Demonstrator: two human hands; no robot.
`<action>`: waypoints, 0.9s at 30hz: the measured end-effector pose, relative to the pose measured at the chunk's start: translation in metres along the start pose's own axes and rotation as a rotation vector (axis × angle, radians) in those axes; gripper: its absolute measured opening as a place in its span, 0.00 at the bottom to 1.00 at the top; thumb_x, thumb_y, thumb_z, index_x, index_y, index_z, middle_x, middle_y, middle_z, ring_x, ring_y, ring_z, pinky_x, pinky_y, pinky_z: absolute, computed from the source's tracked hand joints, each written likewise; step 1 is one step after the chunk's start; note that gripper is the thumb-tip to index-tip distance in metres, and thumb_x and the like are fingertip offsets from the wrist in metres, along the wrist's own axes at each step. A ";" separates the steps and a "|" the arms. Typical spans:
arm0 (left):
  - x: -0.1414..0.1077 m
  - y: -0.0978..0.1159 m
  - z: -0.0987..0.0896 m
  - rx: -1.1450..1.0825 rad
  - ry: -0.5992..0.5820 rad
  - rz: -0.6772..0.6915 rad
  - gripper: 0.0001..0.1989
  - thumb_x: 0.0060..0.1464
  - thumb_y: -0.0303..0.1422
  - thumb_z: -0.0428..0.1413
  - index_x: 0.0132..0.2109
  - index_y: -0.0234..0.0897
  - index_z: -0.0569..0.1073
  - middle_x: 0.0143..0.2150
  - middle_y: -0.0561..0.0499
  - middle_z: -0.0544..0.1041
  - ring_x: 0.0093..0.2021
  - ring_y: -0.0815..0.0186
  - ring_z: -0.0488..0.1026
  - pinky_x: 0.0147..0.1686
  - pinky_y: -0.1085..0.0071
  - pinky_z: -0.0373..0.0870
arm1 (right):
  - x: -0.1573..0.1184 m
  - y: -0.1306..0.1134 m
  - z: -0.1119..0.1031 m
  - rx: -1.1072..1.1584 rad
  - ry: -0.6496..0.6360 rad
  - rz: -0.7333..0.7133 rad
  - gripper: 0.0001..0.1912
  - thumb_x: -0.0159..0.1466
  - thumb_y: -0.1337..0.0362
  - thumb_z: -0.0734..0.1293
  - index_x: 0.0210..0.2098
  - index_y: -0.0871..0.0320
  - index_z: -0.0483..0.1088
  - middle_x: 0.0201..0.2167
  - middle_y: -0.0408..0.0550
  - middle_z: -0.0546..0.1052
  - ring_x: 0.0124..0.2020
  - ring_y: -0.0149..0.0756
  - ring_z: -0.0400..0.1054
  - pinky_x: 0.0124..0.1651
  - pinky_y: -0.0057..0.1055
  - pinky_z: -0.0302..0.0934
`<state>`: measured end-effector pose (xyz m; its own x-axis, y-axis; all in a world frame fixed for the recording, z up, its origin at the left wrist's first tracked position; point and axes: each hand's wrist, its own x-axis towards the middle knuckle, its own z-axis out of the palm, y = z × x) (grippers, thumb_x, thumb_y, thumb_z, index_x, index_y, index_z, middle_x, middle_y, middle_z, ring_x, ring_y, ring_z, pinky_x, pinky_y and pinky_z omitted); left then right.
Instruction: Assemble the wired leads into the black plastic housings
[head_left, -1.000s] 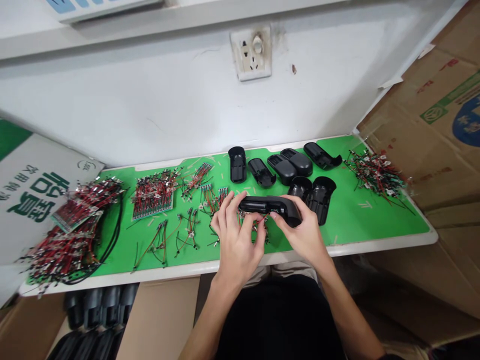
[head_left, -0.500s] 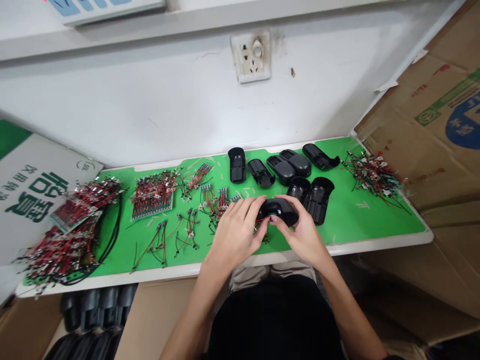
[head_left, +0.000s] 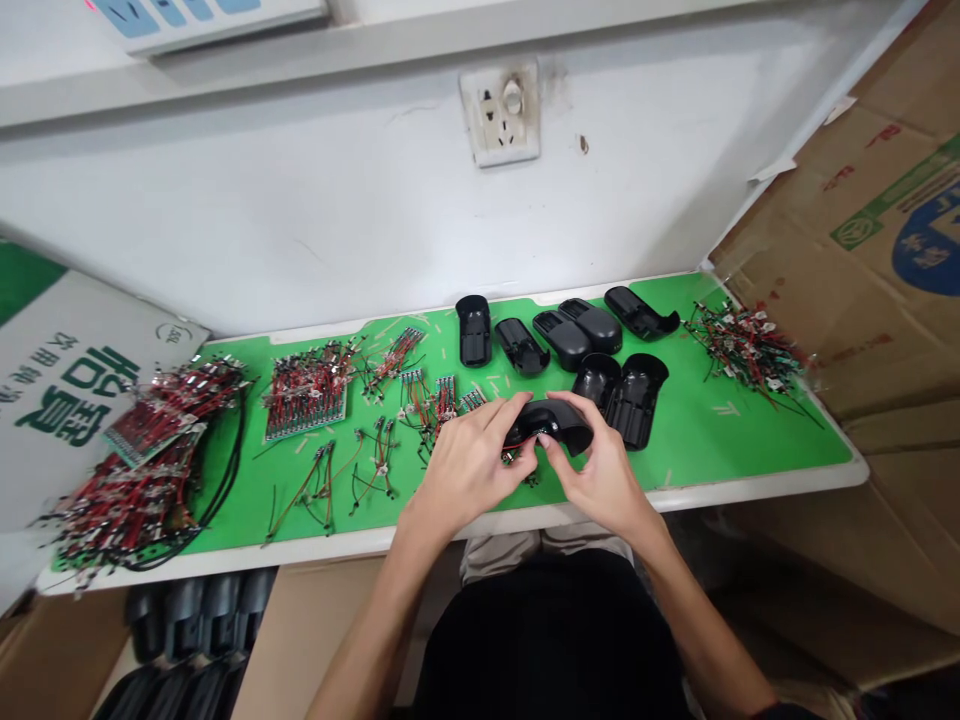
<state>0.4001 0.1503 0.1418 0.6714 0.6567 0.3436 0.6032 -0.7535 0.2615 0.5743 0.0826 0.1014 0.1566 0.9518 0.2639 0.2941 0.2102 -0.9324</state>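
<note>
A curved black plastic shell (head_left: 564, 418) is held between both hands above the front edge of the green mat. My left hand (head_left: 471, 452) grips its left end, fingers on top and thumb underneath. Around the right end my right hand (head_left: 600, 465) is closed, its thumb pressed inside near the left thumb. A bit of red wire shows at the shell's inner side by the thumbs; the part it joins is too small to tell. More black shells (head_left: 636, 400) lie just behind my right hand, and small wired circuit boards (head_left: 444, 400) are behind my left hand.
Bundles of red-wired boards (head_left: 307, 388) cover the left of the green mat (head_left: 720, 440), with another pile (head_left: 750, 348) at the right. Several black housings (head_left: 474, 332) stand along the back. Cardboard boxes (head_left: 885, 330) flank the right; below left, a box holds black shells (head_left: 184, 620).
The shell has tilted slightly and moved a little left in my hands. Both hands keep hold of it, with a small shift of the fingers.
</note>
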 end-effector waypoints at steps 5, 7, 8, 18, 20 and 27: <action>0.001 0.002 0.004 0.016 0.022 0.019 0.21 0.60 0.33 0.56 0.60 0.34 0.70 0.48 0.44 0.82 0.40 0.59 0.81 0.38 0.63 0.80 | 0.000 0.001 -0.002 -0.016 0.011 -0.004 0.21 0.69 0.62 0.67 0.61 0.53 0.64 0.55 0.52 0.76 0.54 0.45 0.73 0.58 0.42 0.69; 0.002 0.003 0.005 0.016 0.020 0.018 0.21 0.60 0.33 0.55 0.59 0.34 0.70 0.47 0.44 0.82 0.40 0.60 0.81 0.37 0.65 0.79 | 0.000 0.002 -0.004 -0.014 0.002 -0.004 0.21 0.69 0.61 0.67 0.60 0.53 0.64 0.55 0.53 0.76 0.54 0.46 0.73 0.58 0.43 0.69; 0.002 0.004 0.006 0.017 0.020 0.019 0.21 0.60 0.33 0.56 0.59 0.34 0.70 0.47 0.44 0.83 0.40 0.61 0.81 0.37 0.65 0.79 | 0.000 0.003 -0.005 -0.008 -0.004 -0.002 0.21 0.69 0.61 0.67 0.61 0.53 0.64 0.55 0.53 0.76 0.54 0.46 0.73 0.59 0.43 0.69; 0.003 0.004 0.003 0.018 0.012 0.058 0.20 0.57 0.32 0.56 0.57 0.36 0.71 0.44 0.47 0.83 0.38 0.61 0.81 0.33 0.67 0.76 | -0.004 0.004 -0.006 -0.037 0.005 -0.009 0.21 0.68 0.62 0.68 0.59 0.53 0.65 0.53 0.52 0.77 0.53 0.46 0.74 0.58 0.42 0.68; 0.004 0.004 0.000 0.011 -0.004 0.073 0.20 0.57 0.32 0.56 0.57 0.36 0.71 0.43 0.48 0.83 0.37 0.62 0.80 0.32 0.67 0.75 | -0.005 0.003 -0.006 -0.034 0.021 -0.008 0.21 0.67 0.63 0.68 0.59 0.53 0.65 0.53 0.51 0.76 0.53 0.46 0.74 0.58 0.42 0.68; 0.008 0.005 -0.006 0.058 -0.063 0.126 0.18 0.59 0.32 0.54 0.56 0.35 0.71 0.39 0.49 0.82 0.33 0.63 0.79 0.26 0.70 0.70 | -0.008 0.006 -0.001 0.005 0.047 -0.017 0.22 0.66 0.64 0.69 0.58 0.54 0.64 0.51 0.51 0.77 0.51 0.44 0.74 0.56 0.39 0.69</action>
<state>0.4059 0.1511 0.1514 0.7678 0.5591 0.3130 0.5350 -0.8282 0.1671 0.5759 0.0763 0.0936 0.1956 0.9365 0.2910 0.2928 0.2274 -0.9287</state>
